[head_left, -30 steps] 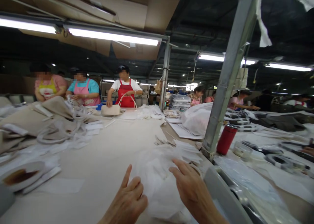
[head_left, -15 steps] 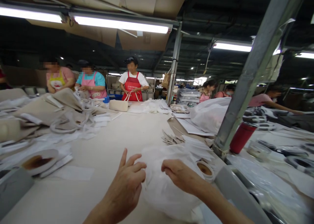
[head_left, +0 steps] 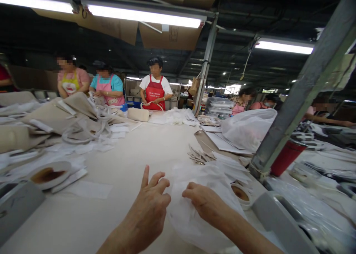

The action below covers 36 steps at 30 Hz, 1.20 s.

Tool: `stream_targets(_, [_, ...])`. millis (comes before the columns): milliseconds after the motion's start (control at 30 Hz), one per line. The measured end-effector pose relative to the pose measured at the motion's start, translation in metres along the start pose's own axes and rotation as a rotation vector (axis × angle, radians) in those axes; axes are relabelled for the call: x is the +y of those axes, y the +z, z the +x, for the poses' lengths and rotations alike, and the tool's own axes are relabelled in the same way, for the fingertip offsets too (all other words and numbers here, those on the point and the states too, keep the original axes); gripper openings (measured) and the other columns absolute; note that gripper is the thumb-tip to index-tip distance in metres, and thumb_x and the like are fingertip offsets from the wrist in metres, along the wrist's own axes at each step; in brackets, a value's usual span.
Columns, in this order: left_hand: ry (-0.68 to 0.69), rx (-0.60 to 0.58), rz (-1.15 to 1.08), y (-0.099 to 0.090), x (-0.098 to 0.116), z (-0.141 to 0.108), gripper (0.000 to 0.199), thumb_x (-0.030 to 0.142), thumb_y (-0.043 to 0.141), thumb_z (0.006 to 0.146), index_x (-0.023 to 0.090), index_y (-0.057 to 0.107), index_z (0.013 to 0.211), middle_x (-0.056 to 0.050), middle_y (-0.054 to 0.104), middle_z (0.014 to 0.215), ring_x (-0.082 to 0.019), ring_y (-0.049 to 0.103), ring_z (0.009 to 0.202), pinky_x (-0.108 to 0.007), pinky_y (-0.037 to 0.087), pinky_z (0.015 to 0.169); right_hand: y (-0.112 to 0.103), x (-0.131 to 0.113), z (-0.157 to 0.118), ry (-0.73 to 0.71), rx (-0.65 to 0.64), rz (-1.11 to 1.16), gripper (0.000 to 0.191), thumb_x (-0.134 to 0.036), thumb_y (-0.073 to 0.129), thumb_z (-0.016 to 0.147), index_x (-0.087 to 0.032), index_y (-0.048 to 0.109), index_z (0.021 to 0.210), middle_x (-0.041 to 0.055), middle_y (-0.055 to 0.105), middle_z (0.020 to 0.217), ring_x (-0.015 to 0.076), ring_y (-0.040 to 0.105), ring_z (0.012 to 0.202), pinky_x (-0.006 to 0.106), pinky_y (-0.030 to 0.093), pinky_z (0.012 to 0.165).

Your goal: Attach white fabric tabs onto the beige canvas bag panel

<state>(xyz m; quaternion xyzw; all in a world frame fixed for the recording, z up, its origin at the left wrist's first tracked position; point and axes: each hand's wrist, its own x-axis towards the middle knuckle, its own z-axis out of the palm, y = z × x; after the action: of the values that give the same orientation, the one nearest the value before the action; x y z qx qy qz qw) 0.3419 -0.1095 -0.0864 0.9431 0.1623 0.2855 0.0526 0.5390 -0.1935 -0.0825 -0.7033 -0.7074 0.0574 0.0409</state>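
Observation:
Above the pale table, my left hand is raised with some fingers spread and its thumb and fingertip close together; nothing shows in it. My right hand has its fingers curled together over a thin white translucent bag; whether it grips the bag is hidden. Right of that hand is a small dish of brown liquid. Small beige pieces lie beyond the bag, beside white strips.
Left are piled beige pieces, a bowl of brown glue-like liquid and a grey bin. A slanted metal post, red tumbler and grey box stand right. A person in a red apron stands across.
The view has shifted, so the scene sits farther right. My hands keep nearly the same pose. The person in the red apron has lowered the handles.

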Motion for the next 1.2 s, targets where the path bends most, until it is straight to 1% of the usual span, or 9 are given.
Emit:
stream_targets(100, [0.013,0.062,-0.053,-0.007,0.007,0.000,0.033,-0.005,0.046,0.070,0.021,0.065,0.075,-0.002,0.063,0.102,-0.023,0.045,0.124,-0.064,0.006,0.118,-0.006,0.005,0.001,0.034,0.016,-0.015,0.025,-0.011,0.046,0.085,-0.018,0.066,0.072,0.0050,0.067,0.081,0.0164,0.061,0.074,0.026,0.039,0.063])
stream_targets(333, [-0.077,0.177,-0.356,-0.044,0.023,0.009,0.028,0.016,0.040,0.089,0.022,0.064,0.103,-0.008,0.061,0.121,-0.019,0.052,0.118,-0.045,0.034,0.113,-0.056,0.002,-0.022,-0.108,0.324,0.313,0.003,-0.018,0.060,0.080,-0.018,0.062,0.083,0.0011,0.066,0.083,0.0145,0.058,0.076,0.027,0.041,0.071])
stream_targets(467, [-0.173,0.060,-0.563,-0.057,0.039,0.029,0.036,0.031,0.051,0.087,0.021,0.057,0.122,-0.008,0.058,0.131,-0.022,0.049,0.124,-0.038,0.039,0.107,-0.087,-0.012,-0.029,-0.134,0.198,0.732,0.005,-0.021,0.061,0.077,-0.018,0.056,0.076,-0.0053,0.055,0.064,0.0095,0.048,0.059,0.021,0.035,0.054])
stream_targets(700, [-0.403,-0.156,-1.163,-0.060,0.046,0.026,0.019,0.032,0.062,0.078,0.013,0.063,0.074,0.000,0.063,0.063,-0.011,0.058,0.060,-0.022,0.045,0.062,-0.102,-0.034,-0.034,-0.125,0.080,1.120,0.021,-0.036,0.063,0.077,-0.016,0.058,0.082,-0.0022,0.062,0.068,0.0111,0.059,0.061,0.023,0.045,0.057])
stream_targets(833, [-0.632,-0.059,-1.369,-0.058,0.020,-0.007,0.027,0.042,0.061,0.079,0.016,0.058,0.073,0.004,0.056,0.054,-0.007,0.047,0.040,-0.020,0.042,0.048,-0.069,-0.019,-0.023,0.095,0.052,0.753,0.015,-0.026,0.051,0.083,-0.016,0.060,0.076,0.0032,0.067,0.073,0.0166,0.066,0.070,0.028,0.049,0.063])
stream_targets(900, [-0.566,-0.131,-1.287,-0.054,0.014,-0.021,0.025,0.040,0.059,0.081,0.016,0.060,0.078,-0.003,0.068,0.080,-0.008,0.054,0.047,-0.022,0.046,0.050,-0.046,-0.013,-0.014,0.065,0.050,0.406,0.012,-0.016,0.057,0.077,-0.017,0.067,0.085,0.0054,0.070,0.084,0.0188,0.066,0.081,0.030,0.048,0.073])
stream_targets(1000, [-0.243,-0.329,-0.843,-0.040,0.018,-0.032,0.011,0.024,0.056,0.081,0.018,0.062,0.075,-0.009,0.061,0.127,-0.018,0.066,0.090,-0.028,0.052,0.079,-0.018,-0.011,-0.002,0.039,-0.023,0.110,0.052,-0.018,0.074,0.066,-0.023,0.062,0.116,0.0098,0.067,0.114,0.0254,0.063,0.102,0.034,0.046,0.085])
stream_targets(1067, [-0.069,-0.367,-0.552,-0.027,0.023,-0.034,0.014,0.014,0.053,0.081,0.019,0.059,0.069,-0.006,0.063,0.125,-0.019,0.063,0.104,-0.027,0.048,0.089,-0.008,-0.011,0.003,0.092,-0.076,0.056,0.061,-0.021,0.078,0.062,-0.020,0.060,0.120,0.0130,0.066,0.116,0.0295,0.062,0.105,0.036,0.046,0.084])
stream_targets(1200, [-0.017,-0.228,-0.439,-0.015,0.022,-0.033,0.017,0.010,0.046,0.085,0.020,0.058,0.077,-0.002,0.066,0.096,-0.012,0.063,0.084,-0.018,0.047,0.076,-0.011,-0.006,0.006,0.161,-0.094,0.070,0.028,-0.007,0.061,0.068,-0.014,0.070,0.094,0.0121,0.073,0.097,0.0262,0.065,0.094,0.032,0.046,0.076])
